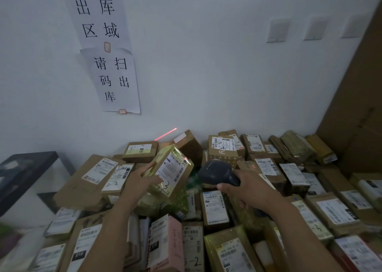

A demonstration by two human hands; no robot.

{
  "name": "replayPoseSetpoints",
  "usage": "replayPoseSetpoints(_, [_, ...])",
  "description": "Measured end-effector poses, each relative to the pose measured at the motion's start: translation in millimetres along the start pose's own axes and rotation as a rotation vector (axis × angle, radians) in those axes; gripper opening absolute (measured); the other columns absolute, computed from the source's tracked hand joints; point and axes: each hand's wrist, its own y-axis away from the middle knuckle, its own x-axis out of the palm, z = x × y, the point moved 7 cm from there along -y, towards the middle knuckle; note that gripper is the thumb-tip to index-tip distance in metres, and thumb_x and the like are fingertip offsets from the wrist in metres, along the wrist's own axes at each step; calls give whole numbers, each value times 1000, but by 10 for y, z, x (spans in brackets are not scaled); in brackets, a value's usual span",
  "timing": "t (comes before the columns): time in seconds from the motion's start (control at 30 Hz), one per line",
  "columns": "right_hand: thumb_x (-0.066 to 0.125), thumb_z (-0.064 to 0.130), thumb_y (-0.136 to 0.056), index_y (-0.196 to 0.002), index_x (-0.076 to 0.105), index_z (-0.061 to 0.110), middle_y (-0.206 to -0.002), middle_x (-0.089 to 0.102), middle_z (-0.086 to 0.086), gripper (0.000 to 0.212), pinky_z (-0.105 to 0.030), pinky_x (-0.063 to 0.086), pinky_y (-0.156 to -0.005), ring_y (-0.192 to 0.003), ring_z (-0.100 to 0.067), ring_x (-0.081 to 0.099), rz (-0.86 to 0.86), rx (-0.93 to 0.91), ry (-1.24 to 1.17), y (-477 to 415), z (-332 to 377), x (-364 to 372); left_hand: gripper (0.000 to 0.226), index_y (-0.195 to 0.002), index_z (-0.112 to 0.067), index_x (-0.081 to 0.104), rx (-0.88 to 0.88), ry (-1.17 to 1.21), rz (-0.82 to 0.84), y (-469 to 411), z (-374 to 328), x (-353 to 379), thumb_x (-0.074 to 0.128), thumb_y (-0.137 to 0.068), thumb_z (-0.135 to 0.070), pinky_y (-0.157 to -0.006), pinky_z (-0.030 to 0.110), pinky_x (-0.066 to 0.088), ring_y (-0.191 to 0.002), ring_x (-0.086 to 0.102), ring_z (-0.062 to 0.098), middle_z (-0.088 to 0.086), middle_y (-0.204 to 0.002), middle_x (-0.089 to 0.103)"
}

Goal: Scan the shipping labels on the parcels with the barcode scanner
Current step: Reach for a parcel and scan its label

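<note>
My left hand [139,178] holds up a parcel wrapped in shiny yellow-green tape [165,187], tilted so its white shipping label [173,169] faces me. The thumb lies on the label side near the lower left and the fingers run along the left edge. My right hand [247,189] grips the handle of a dark grey barcode scanner [217,173], whose head points at the parcel from the right. A red scan line [165,134] falls on the wall behind, and a small red glint [186,159] touches the label's top right corner.
Several cardboard parcels [215,208] with white labels cover the surface below and around my hands. A dark low table [29,168] stands at the left. Paper signs [112,79] hang on the white wall. A tall cardboard sheet [359,106] leans at the right.
</note>
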Motion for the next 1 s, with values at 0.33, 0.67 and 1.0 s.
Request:
replayPoseSetpoints(0.33, [65, 40, -92, -97, 52, 40, -55, 62, 10, 14, -19, 47, -48, -46, -7, 57, 26, -11, 0, 10, 14, -17, 69, -140, -33, 53, 49, 3, 13, -16, -44, 36, 76, -79, -12, -77, 28, 46, -104, 55, 15, 2, -131, 54])
replayPoseSetpoints(0.67, [62, 41, -93, -102, 56, 36, -45, 60, 12, 12, -20, 46, -48, -41, -5, 53, 43, 30, -45, -109, -22, -83, 62, -140, -32, 51, 18, 35, 14, -160, -9, 127, 73, -84, -15, -75, 27, 49, -99, 59, 13, -4, -115, 59])
replayPoseSetpoints(1.0, [59, 45, -93, -87, 64, 5, -59, 67, -11, 41, -27, 50, -47, -44, -21, 57, -351, 144, -333, -487, -306, -690, 69, -138, -34, 51, -13, 162, 80, -393, -346, 755, 69, -77, -58, -96, 40, 51, -113, 61, 18, -1, -129, 62])
